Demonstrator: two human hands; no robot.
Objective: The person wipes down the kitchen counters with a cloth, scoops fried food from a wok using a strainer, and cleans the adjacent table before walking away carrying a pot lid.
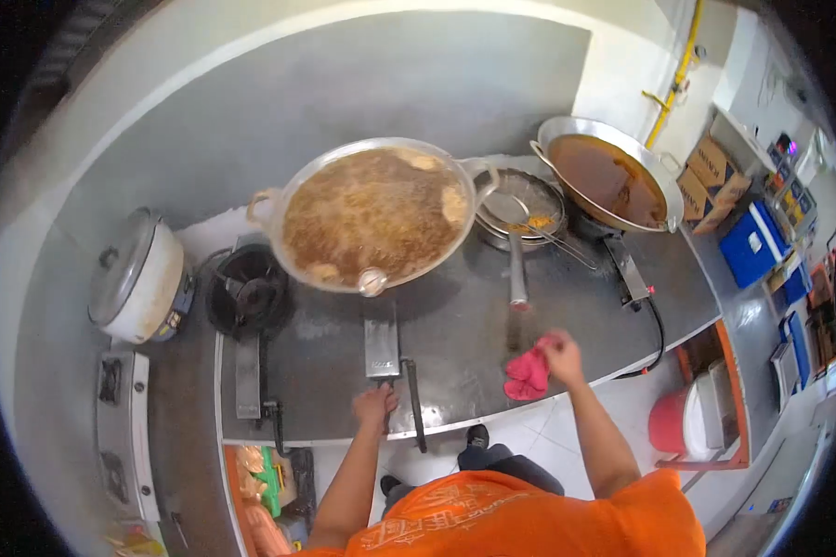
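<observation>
My left hand point(375, 407) is closed at the front end of a gas burner's metal arm point(381, 348), on its control knob, which the fingers mostly hide. Above that burner sits a big wok point(372, 218) of bubbling oil, with light-coloured pieces near its rim and a round metal-topped object at its front edge. Over the counter's front edge, my right hand point(561, 357) grips a red cloth point(528, 373) hanging in folds. Beyond the cloth, a long-handled strainer point(517, 269) rests across a pan, its handle pointing toward me.
Another wok point(613, 176) with dark brown oil stands back right. To the left are a bare burner point(248, 290) and a lidded pot point(139, 278). A black hose point(659, 334) drops over the counter edge. A red bucket point(669, 422) sits below right, near a blue cooler point(752, 246).
</observation>
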